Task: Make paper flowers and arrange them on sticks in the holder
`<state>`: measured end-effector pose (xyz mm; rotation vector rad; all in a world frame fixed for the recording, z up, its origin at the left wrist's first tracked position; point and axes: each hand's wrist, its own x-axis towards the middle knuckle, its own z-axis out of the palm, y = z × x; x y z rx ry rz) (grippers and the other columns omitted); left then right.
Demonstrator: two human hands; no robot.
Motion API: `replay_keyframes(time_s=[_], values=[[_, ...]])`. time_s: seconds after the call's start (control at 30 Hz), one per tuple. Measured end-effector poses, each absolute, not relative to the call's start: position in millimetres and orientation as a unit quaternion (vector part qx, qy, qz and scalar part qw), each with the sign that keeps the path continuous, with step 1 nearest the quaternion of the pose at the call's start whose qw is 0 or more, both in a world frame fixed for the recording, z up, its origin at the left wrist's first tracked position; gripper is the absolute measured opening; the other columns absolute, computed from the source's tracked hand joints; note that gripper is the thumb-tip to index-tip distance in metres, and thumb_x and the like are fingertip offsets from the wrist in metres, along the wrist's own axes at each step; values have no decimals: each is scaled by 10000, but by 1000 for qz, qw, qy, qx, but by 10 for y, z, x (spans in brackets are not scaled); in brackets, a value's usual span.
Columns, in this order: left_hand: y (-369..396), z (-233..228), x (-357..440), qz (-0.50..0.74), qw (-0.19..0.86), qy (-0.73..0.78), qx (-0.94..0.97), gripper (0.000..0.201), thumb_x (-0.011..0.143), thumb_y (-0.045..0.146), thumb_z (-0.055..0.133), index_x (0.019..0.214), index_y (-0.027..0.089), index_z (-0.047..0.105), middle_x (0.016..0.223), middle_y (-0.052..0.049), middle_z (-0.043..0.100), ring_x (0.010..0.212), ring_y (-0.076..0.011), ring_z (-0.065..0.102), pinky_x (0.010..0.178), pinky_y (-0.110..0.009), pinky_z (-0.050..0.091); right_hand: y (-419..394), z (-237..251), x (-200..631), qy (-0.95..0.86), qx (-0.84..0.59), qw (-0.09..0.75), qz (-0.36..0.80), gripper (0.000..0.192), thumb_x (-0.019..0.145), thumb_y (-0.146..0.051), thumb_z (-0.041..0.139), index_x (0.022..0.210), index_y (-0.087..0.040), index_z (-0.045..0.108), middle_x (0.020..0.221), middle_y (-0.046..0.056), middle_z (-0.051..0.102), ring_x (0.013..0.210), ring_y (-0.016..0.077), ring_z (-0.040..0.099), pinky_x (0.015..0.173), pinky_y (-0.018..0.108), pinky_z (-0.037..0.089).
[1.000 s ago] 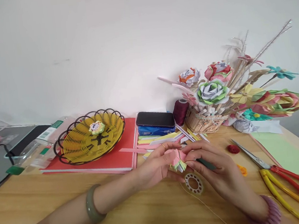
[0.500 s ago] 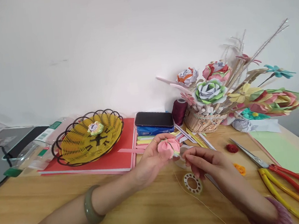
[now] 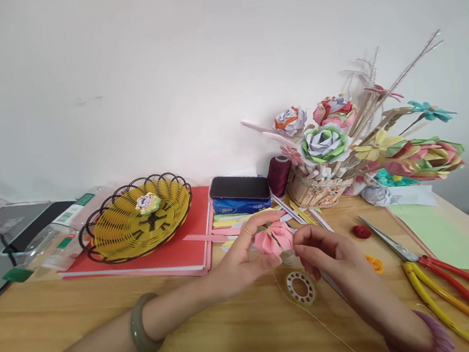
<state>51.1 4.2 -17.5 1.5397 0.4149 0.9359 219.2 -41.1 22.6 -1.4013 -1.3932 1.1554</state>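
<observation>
A small pink folded paper flower (image 3: 274,237) sits between the fingers of my left hand (image 3: 244,257), a little above the wooden table (image 3: 107,320). My right hand (image 3: 326,253) pinches at the flower's right side with thumb and forefinger. Just below both hands a clear round spool of thin thread (image 3: 300,288) lies flat, and a pale thread (image 3: 332,328) trails from it toward the front edge. A green bangle is on my left wrist.
A yellow wire basket (image 3: 137,218) with a paper rose rests on a red book at left. Behind my hands are paper strips, a dark tin (image 3: 240,189), a maroon thread cone (image 3: 279,175) and a basket of paper flowers (image 3: 341,147). Scissors (image 3: 435,271) lie right.
My left hand turned the flower so its pink side faces up and lifted it slightly. My right hand let go of it briefly, then came back to pinch its right side.
</observation>
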Motion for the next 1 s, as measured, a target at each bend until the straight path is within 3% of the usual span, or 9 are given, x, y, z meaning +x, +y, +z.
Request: replay_keyframes(time_s=[0.07,0.17,0.33,0.6,1.0], values=[[48,-187,519,418,561,183,691,402,815,334,553,1203,276,465,1313,-68,359,1297,-233,242,1064,-376,220,-407,220,2196,-558,-570,429,425,158,734,-355,577,647,-235,521,503,-56,430,461,106,397,430,222,336],[54,-213,536,435,545,190,691,342,828,277,541,1165,287,486,1232,-55,404,1259,-212,295,1061,-371,233,-411,226,2192,-570,-574,423,410,172,735,-369,569,641,-229,535,493,-52,431,461,109,396,431,229,338],[37,-221,535,444,571,190,664,385,827,217,542,1185,311,437,1219,-38,387,1172,-182,392,1007,-334,328,-431,244,2178,-564,-577,407,428,150,732,-374,579,721,-225,597,564,-36,493,496,111,438,467,234,373],[25,-204,522,445,519,219,696,437,803,217,570,1209,277,420,1245,-70,378,1220,-213,349,1002,-345,351,-428,213,2196,-573,-566,417,421,143,747,-375,568,737,-231,565,630,-27,513,531,120,466,489,241,398],[27,-246,523,464,453,214,731,444,786,191,590,1194,297,452,1237,-69,410,1200,-219,376,988,-375,358,-379,145,2242,-495,-514,444,543,177,707,-321,680,658,-194,568,582,-52,482,531,78,417,498,189,367]])
